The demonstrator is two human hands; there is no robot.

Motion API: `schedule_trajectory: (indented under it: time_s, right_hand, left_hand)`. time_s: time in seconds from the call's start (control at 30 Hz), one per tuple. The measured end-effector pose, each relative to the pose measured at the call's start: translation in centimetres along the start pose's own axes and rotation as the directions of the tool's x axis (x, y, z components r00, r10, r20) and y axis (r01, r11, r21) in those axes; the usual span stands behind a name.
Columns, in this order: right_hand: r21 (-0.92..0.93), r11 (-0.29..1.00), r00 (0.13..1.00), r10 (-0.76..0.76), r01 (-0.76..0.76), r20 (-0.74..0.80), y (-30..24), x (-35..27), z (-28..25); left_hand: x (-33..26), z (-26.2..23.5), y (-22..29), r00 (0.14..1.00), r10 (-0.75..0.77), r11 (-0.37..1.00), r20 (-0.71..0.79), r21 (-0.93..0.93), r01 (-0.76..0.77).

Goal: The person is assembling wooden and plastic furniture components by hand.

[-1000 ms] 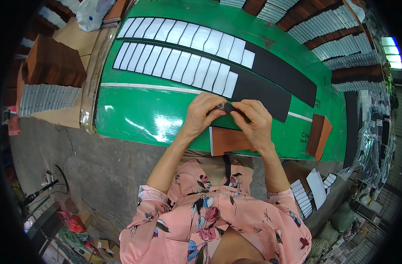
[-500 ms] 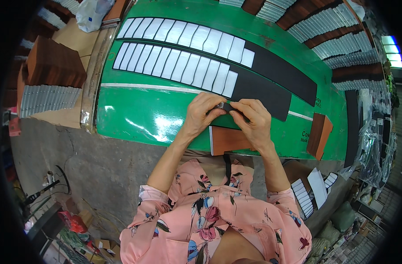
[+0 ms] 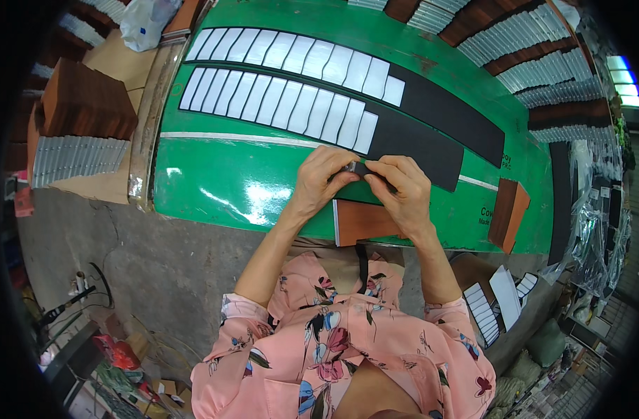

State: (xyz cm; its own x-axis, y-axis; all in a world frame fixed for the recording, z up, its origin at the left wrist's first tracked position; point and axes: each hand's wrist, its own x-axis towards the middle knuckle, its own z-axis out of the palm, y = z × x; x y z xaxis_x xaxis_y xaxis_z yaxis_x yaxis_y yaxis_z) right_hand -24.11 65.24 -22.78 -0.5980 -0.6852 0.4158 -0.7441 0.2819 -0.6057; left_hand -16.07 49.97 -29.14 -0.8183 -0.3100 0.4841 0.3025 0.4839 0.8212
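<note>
Over the green tabletop [image 3: 214, 164], my hands meet and pinch a small dark strip-like piece [image 3: 360, 168] whose exact kind I cannot make out. My left hand [image 3: 318, 183] grips its left end, and my right hand [image 3: 406, 190] grips the right end. Just beyond my fingers lies a black strip [image 3: 420, 153] partly covered by a row of white rectangular pieces [image 3: 281, 105]. A second black strip [image 3: 459, 115] with similar white pieces [image 3: 298, 56] lies farther off. Below my hands rests a brown wood-grain panel [image 3: 365, 222], partly hidden by my right hand.
Another brown block [image 3: 509, 215] stands on the table's right side. Stacks of brown panels [image 3: 89, 98] sit on cardboard at the left; more stacks [image 3: 522, 49] line the far right edge. Clear plastic wrap [image 3: 586, 216] hangs at right. White-covered black strips [image 3: 481, 314] lie below the table.
Hardly anything differs. Both hands stay in place over the table, and the small dark piece between my fingers has tilted very slightly.
</note>
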Motion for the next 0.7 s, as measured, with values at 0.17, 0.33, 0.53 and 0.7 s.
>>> schedule_trajectory:
  time_s: [0.17,0.33,0.53,0.7]
  right_hand:
    - [-0.007,1.000,1.000,0.017,-0.017,0.009,0.0,-0.1,0.0]
    - [0.231,0.915,0.939,0.294,-0.330,0.177,0.5,-0.2,-1.4]
    - [0.192,0.961,0.977,0.183,-0.202,0.109,1.1,-0.9,-1.2]
    - [0.120,0.987,0.993,0.102,-0.109,0.063,0.5,-0.7,-0.6]
  left_hand:
    - [0.1,0.1,0.0,1.000,0.011,1.000,0.001,0.003,-0.011]
    - [0.0,0.1,-0.1,1.000,0.003,1.000,-0.002,0.014,-0.003]
    - [0.1,0.1,0.0,1.000,0.020,1.000,-0.006,0.013,-0.020]
    - [0.0,0.2,0.1,1.000,0.007,1.000,-0.002,0.015,-0.007]
